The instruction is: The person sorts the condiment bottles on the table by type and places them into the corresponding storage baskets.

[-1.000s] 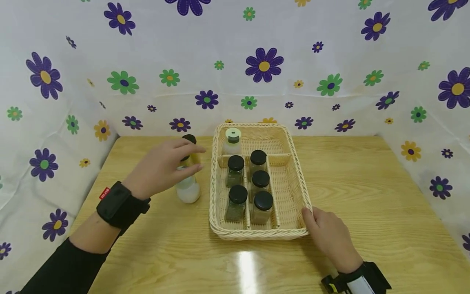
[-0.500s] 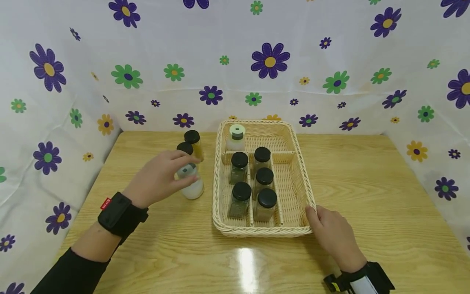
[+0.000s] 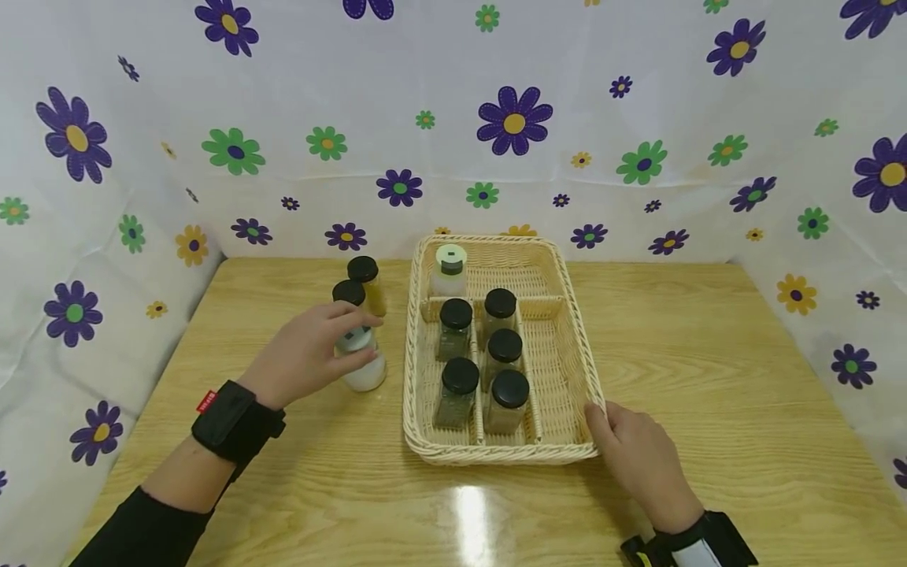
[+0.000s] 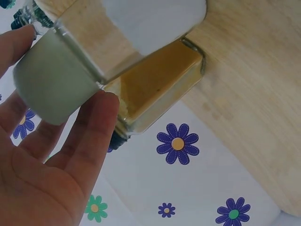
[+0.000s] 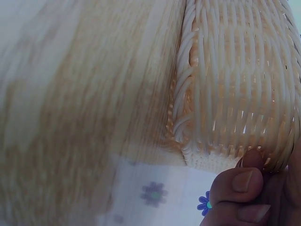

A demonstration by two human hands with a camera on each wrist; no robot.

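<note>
In the head view, my left hand [image 3: 301,350] is at a jar [image 3: 367,372] of white contents with a pale green lid, standing on the table left of the basket. Its thumb and fingers stand spread around the lid [image 4: 54,80] in the left wrist view, one fingertip close against the lid's edge; firm contact cannot be told. Two black-lidded jars, one a yellow-filled jar [image 3: 364,276], stand just behind. My right hand [image 3: 638,457] grips the near right corner of a wicker basket [image 3: 489,454]. The right wrist view has its curled fingers [image 5: 242,181] at the woven wall.
Inside the divided basket, several black-lidded jars [image 3: 456,315] fill the left and middle compartments. A pale-lidded jar [image 3: 450,260] stands in the back section. A flowered cloth [image 3: 510,189] hangs behind the wooden table [image 3: 694,346].
My left hand has come down and nearer from over the jars to around the pale green lid, uncovering the jars behind. My right hand keeps its grip on the basket corner.
</note>
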